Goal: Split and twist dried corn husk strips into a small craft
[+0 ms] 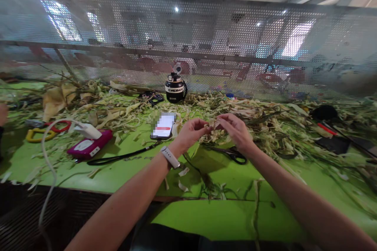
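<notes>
A small, pale piece of dried husk (213,124) is pinched between my two hands above the green table (118,176). My left hand (191,135), with a white watch (170,157) on its wrist, grips it from the left with thumb and fingers closed. From the right, the fingertips of my right hand (235,130) are closed on the same piece. Black-handled scissors (237,157) lie below my right hand. To the left of my left hand lies a phone (167,124) with a lit screen.
Husk scraps (271,125) lie heaped across the back and right. A black bottle (176,89) stands before a perforated metal screen (200,35). On the left are a magenta power socket (90,145), a white cable (47,184) and scissors with a yellow handle (39,136). Another person's hand (2,113) shows at the left edge.
</notes>
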The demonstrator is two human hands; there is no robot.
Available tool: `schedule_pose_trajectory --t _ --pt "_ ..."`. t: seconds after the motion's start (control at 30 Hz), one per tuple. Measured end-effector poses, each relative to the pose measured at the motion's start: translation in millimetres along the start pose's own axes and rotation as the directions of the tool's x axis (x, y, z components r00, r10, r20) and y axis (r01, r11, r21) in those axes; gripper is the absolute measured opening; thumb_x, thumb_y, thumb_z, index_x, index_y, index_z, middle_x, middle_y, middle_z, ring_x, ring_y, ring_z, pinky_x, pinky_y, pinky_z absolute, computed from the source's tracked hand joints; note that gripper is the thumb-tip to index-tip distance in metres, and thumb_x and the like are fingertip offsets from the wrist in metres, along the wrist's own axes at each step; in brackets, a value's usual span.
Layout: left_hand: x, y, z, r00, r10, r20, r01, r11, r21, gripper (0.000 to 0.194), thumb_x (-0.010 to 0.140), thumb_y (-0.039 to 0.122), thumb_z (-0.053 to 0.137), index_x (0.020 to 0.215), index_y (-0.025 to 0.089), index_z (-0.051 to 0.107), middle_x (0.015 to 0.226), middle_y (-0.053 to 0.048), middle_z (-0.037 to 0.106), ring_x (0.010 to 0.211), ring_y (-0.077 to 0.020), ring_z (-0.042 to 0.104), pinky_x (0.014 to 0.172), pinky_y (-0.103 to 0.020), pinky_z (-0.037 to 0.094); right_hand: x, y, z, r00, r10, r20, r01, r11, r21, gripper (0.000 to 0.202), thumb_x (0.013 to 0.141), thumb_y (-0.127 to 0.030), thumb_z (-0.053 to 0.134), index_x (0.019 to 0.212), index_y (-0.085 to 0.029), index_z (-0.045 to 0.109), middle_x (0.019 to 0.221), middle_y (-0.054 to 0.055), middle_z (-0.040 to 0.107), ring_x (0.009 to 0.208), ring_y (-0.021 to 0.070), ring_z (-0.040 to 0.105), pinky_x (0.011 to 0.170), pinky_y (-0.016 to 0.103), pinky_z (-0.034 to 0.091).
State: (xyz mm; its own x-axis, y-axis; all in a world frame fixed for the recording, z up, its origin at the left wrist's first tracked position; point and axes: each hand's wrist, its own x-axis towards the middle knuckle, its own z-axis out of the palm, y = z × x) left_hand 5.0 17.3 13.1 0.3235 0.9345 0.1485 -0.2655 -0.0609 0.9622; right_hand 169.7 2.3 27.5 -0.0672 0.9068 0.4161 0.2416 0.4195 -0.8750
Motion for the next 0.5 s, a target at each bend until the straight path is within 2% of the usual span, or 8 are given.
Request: schedule_pose_trajectory --t 0.07,0.17,0.23,0.33,0.5 --pt "-0.3 2.4 -1.1 1.0 -0.004 -0.01 0.003 0.999 -0.037 0.033 0.052 0.03 0.08 0.073 0.012 0.06 0.068 0.002 0.063 0.065 -0.0078 0.056 0.068 -0.023 0.043 2.8 1.9 -2.4 0.994 0.09 0.063 -0.103 0.964 0.246 0.019 0.078 -0.034 0.057 0.086 -0.019 0.066 0.078 0.002 0.067 0.073 0.0156 0.062 0.07 0.028 0.049" --pt "-1.2 4.5 -1.7 1.0 -0.01 -0.005 0.01 0.997 -0.08 0.028 0.055 0.025 0.079 0.073 0.012 0.062 0.069 0.001 0.063 0.066 -0.0076 0.056 0.071 -0.023 0.043 3.9 4.6 -4.1 0.976 0.163 0.144 -0.208 0.895 0.395 0.019 0.069 -0.03 0.068 0.085 -0.02 0.069 0.079 0.0 0.068 0.076 0.0133 0.062 0.076 0.026 0.048" --pt "-1.8 4.8 -1.6 1.0 -0.016 0.007 0.017 0.992 -0.126 0.026 0.055 0.022 0.079 0.072 0.012 0.063 0.07 0.001 0.064 0.067 -0.0075 0.057 0.073 -0.023 0.044 3.4 5.3 -3.8 0.973 0.175 0.148 -0.221 0.89 0.398 0.021 0.064 -0.028 0.074 0.083 -0.02 0.07 0.08 -0.001 0.069 0.075 0.0113 0.061 0.076 0.024 0.047" --pt "-2.2 3.8 -1.2 0.999 -0.036 0.027 0.041 0.982 -0.186 0.025 0.054 0.02 0.079 0.073 0.012 0.064 0.07 0.001 0.064 0.068 -0.0073 0.058 0.076 -0.024 0.044 2.8 4.6 -2.3 0.984 0.143 0.105 -0.171 0.922 0.348 0.021 0.059 -0.028 0.078 0.078 -0.02 0.069 0.076 -0.002 0.068 0.071 0.0096 0.059 0.072 0.023 0.047" --pt "-1.1 0.5 -1.6 0.995 -0.085 0.043 0.093 0.968 -0.233 0.026 0.053 0.019 0.08 0.074 0.012 0.065 0.072 0.001 0.064 0.07 -0.0078 0.059 0.078 -0.024 0.045 3.2 2.2 -0.6 0.995 0.038 0.091 -0.063 0.957 0.284 0.017 0.06 -0.028 0.077 0.072 -0.021 0.067 0.07 -0.002 0.063 0.068 0.0099 0.057 0.068 0.023 0.046"
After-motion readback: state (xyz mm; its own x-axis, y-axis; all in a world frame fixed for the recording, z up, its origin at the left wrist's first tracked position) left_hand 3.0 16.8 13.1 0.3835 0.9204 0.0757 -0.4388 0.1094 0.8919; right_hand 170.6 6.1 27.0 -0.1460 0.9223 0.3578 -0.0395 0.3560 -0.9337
